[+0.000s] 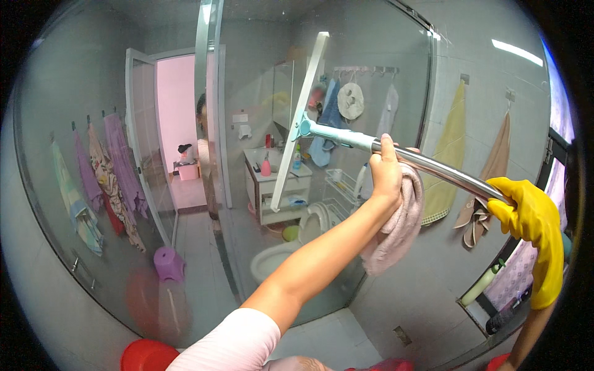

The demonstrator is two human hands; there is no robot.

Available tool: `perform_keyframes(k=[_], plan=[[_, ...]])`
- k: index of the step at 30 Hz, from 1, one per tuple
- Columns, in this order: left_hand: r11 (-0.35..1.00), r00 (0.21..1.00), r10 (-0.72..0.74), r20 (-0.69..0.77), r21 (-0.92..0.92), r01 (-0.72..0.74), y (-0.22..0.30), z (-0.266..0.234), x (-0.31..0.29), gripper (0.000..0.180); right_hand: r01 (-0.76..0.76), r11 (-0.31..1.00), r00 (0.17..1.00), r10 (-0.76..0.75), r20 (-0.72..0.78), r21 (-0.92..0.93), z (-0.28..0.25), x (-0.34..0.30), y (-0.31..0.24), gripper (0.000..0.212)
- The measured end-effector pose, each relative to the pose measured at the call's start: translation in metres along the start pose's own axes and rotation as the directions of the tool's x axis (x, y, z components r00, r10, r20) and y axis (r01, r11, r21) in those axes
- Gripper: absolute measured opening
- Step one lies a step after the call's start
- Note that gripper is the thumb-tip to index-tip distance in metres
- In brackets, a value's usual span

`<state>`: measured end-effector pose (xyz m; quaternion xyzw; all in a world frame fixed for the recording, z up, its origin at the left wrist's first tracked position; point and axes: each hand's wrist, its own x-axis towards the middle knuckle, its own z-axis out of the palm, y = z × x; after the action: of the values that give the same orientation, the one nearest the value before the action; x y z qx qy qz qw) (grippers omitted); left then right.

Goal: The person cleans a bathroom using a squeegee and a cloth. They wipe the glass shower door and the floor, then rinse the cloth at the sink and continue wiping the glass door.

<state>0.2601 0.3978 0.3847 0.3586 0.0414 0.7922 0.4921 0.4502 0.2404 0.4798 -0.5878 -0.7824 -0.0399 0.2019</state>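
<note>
A squeegee point(341, 134) with a long pale blade, a light-blue head and a metal pole is held up before a glass shower panel point(260, 80). My bare left hand point(386, 173) is closed around the pole just behind the blue neck, thumb on top. A greyish-pink cloth point(401, 216) hangs down from beneath that hand. Farther right, my right hand point(526, 204), in a yellow rubber glove, grips the pole near its end. The blade stands tilted; whether it touches the glass I cannot tell.
Through the glass show a toilet point(275, 260), a washstand point(275, 176), hanging towels and a purple stool point(169, 264). A yellow towel point(447, 161) and a brown towel point(495, 161) hang on the right wall. Bottles stand by the window. A red basin point(145, 357) is at lower left.
</note>
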Motion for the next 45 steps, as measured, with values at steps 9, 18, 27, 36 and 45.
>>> perform_keyframes(k=[9,18,27,36,45], plan=[[0.989,0.973,0.150,0.174,-0.037,-0.146,0.066,0.066,-0.003,0.049,0.297,0.939,0.853,-0.344,-0.393,-0.175,-0.044,-0.015,0.065,0.034],[0.927,0.925,0.375,0.064,-0.046,-0.373,0.115,0.098,0.053,0.044,0.649,0.759,0.676,-0.549,-0.491,0.045,-0.112,0.031,0.009,0.030],[0.918,0.908,0.397,0.135,-0.047,-0.394,0.158,0.119,0.079,0.046,0.570,0.807,0.746,-0.587,-0.315,-0.155,-0.143,0.032,-0.032,0.031],[0.911,0.906,0.406,0.122,0.023,-0.411,0.156,0.106,0.095,0.054,0.530,0.833,0.777,-0.552,-0.304,-0.159,-0.131,0.070,-0.026,0.034],[0.855,0.861,0.509,0.002,0.117,-0.505,0.151,0.098,0.110,0.043,0.405,0.911,0.804,-0.393,-0.446,-0.074,-0.108,0.114,0.009,0.038]])
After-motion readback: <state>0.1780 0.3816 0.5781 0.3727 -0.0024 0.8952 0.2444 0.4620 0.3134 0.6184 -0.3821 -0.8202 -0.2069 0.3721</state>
